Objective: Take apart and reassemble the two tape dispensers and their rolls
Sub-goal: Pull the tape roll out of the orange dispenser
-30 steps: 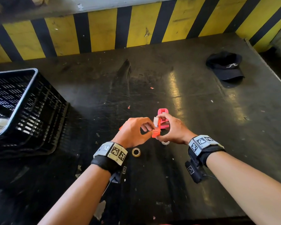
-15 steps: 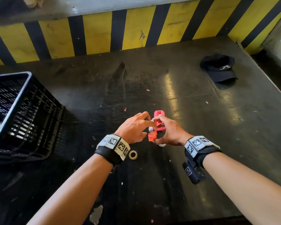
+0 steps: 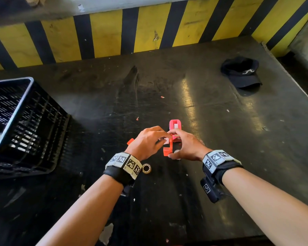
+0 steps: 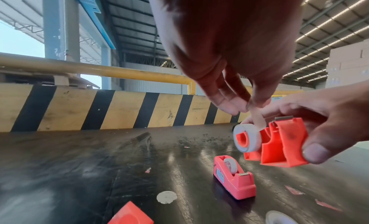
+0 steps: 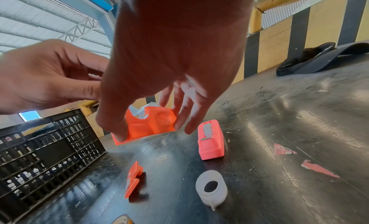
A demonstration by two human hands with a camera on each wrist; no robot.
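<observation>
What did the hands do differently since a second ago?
The left hand now pinches the tape's loose end above the roll, its fingers straighter than before. The right hand still holds the orange dispenser. The pink dispenser stayed on the table.

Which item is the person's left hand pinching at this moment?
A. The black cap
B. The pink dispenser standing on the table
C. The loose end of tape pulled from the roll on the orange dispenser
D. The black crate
C: in the left wrist view, the left hand pinches the clear tape end rising from the grey roll on the orange dispenser, which the right hand holds.
</observation>
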